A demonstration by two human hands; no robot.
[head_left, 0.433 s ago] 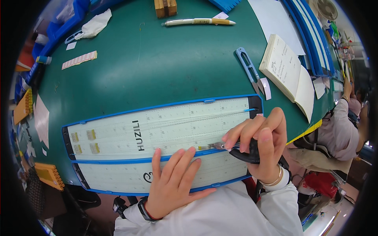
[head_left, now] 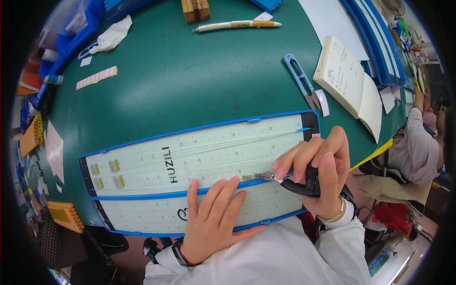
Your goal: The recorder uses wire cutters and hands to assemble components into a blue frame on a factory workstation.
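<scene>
A long blue-rimmed fishing rig case (head_left: 213, 121) lies unfolded, its pale ruled boards marked with measuring lines. Small clusters of gold fishing hooks (head_left: 114, 165) sit near the left end of the upper board, and thin lines run from them toward the right end. My left hand (head_left: 213, 213) rests flat across the case's middle hinge, fingers spread, holding nothing. In my right hand (head_left: 323, 171) is a curved black-handled tool (head_left: 304, 184) with a silvery tip, over the right part of the upper board. That tip meets another small gold cluster (head_left: 249, 177); the exact contact is hard to make out.
Blue thread snips (head_left: 300, 78) and an open notebook (head_left: 344, 80) lie beyond the case on the right. A pen (head_left: 237, 25), a wooden block (head_left: 194, 10), a label strip (head_left: 96, 78) and a white cloth (head_left: 113, 35) are farther back. Another person (head_left: 408, 147) sits at the right.
The whole view has shifted slightly. Both hands keep nearly the same places on the case, and the right hand still grips the black-handled tool.
</scene>
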